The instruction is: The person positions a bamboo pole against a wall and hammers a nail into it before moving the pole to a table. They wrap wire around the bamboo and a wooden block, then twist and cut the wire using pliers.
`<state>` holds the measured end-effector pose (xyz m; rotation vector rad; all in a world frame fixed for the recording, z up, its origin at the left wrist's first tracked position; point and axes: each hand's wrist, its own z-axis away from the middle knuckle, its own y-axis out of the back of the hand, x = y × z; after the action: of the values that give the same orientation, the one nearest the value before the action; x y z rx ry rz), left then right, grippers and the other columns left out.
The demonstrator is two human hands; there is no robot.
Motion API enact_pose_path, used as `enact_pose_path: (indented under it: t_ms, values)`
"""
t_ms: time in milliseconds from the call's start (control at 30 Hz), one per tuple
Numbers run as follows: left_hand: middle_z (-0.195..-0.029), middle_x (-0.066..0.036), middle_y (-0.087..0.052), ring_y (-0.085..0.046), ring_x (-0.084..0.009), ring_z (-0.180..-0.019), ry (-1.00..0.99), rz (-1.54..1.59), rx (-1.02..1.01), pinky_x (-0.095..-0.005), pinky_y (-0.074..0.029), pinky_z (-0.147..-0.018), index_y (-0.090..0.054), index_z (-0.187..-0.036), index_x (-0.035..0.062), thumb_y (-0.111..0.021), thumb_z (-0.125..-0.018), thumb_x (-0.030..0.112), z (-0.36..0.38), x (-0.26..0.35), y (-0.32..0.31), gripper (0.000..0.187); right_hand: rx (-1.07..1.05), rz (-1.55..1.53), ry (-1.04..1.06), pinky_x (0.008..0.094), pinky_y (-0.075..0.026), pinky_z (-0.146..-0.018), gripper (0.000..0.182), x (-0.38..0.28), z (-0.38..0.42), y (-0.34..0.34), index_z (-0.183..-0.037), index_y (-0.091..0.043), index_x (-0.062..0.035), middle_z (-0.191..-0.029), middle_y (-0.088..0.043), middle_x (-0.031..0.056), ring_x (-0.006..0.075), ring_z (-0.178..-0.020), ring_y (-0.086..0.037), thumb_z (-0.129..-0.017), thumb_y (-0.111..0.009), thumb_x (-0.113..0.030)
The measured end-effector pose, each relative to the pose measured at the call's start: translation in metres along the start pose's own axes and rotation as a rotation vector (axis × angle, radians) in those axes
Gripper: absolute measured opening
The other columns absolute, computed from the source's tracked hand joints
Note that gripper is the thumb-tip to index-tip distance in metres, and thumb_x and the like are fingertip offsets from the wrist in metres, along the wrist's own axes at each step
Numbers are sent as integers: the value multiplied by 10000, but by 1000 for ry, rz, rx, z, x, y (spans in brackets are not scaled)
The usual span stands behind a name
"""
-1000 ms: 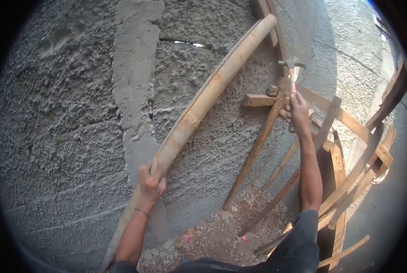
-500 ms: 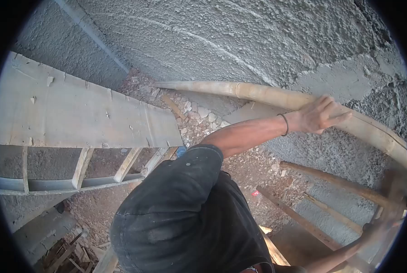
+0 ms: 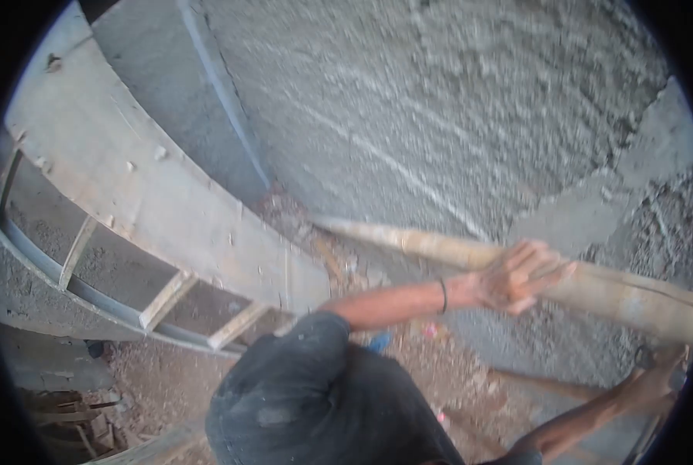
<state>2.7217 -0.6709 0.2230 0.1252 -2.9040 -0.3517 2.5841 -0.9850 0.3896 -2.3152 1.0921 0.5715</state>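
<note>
1 bamboo pole (image 3: 625, 302) is held by the left hand (image 3: 519, 277).

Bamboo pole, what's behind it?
Behind the bamboo pole, rough grey wall shows along its upper edge. The strip directly behind the pole is covered, as is the part under the left hand.

Head camera, close, looks down at left hand (image 3: 519, 277), wall (image 3: 439, 116).

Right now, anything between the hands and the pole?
Nothing visible at the left hand, which rests directly on the pole. For the right hand, near the view's right edge, blur leaves it unclear.
</note>
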Motion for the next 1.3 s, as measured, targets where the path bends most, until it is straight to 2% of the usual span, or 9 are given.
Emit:
enact_pose_path:
  t_ms: [33,67,167,333,467,533,900,1133,1300]
  values:
    - [-1182,-177,-526,-536,-364,-1054,3,-1,24,-461,-471,-894,-500,-1369,2,-759,-545,64,-6,1,8,866,83,-352,-365,199,-332,-464,74,-28,4,-23,-978,-570,-31,-696,-402,-1,90,-562,-358,-956,-608,-91]
    - [-1208,-188,-522,-534,-365,-1076,18,1,40,-456,-469,-908,-503,-1363,-1,-767,-547,61,-12,-1,17,861,29,-51,-26,198,-325,-439,162,-8,0,-27,-1090,-558,-23,-724,-469,2,63,-559,-377,-945,-618,-63]
    - [-1224,-195,-544,-554,-347,-1100,30,-37,13,-422,-481,-918,-524,-1341,-6,-806,-575,77,-37,-7,61,820,16,-142,-13,165,-354,-385,336,-35,4,-91,-1187,-483,-35,-962,-668,92,18,-491,-423,-908,-669,-59]
    - [-1189,-190,-613,-611,-333,-1058,-22,-239,117,-393,-494,-912,-583,-1277,-8,-848,-621,114,-66,-50,130,718,-204,-455,-11,173,-405,-338,271,-140,10,-200,-1066,-415,-66,-1050,-680,200,30,-398,-440,-938,-639,-148]
    - [-1221,-189,-616,-606,-314,-1102,71,-298,246,-400,-471,-954,-568,-1286,-22,-849,-613,96,-93,-88,180,738,-388,-372,244,223,-444,-652,257,-156,1,-234,-999,-487,-54,-800,-613,9,58,-709,-529,-899,-705,-149]
    - [-1246,-194,-603,-593,-321,-1131,108,-324,312,-397,-460,-979,-543,-1320,-4,-837,-624,84,-105,-106,208,761,-390,-335,340,228,-429,-619,249,-152,0,-244,-919,-488,-68,-775,-546,-22,50,-709,-505,-890,-719,-156]
    - [-1301,-206,-550,-550,-319,-1201,323,-324,314,-390,-448,-1008,-402,-1447,54,-816,-676,76,-134,-133,275,875,-416,-318,179,208,-403,-520,204,-180,6,-224,-938,-517,-56,-641,-514,-43,38,-564,-494,-894,-706,-118]
    - [-1324,-281,-487,-501,-377,-1233,210,-538,296,-445,-421,-1002,-290,-1457,-43,-791,-763,344,-120,-178,273,939,-484,-194,17,224,-409,-492,229,-175,16,-187,-1021,-535,-54,-632,-526,-40,41,-545,-508,-905,-694,-172]
    - [-1034,-175,-636,-633,-321,-917,331,-279,199,-416,-488,-801,-547,-1190,-2,-733,-832,260,-117,-173,271,481,-427,-163,-64,229,-357,-484,215,-147,56,-149,-988,-555,-64,-656,-503,-54,36,-551,-451,-931,-672,-234]
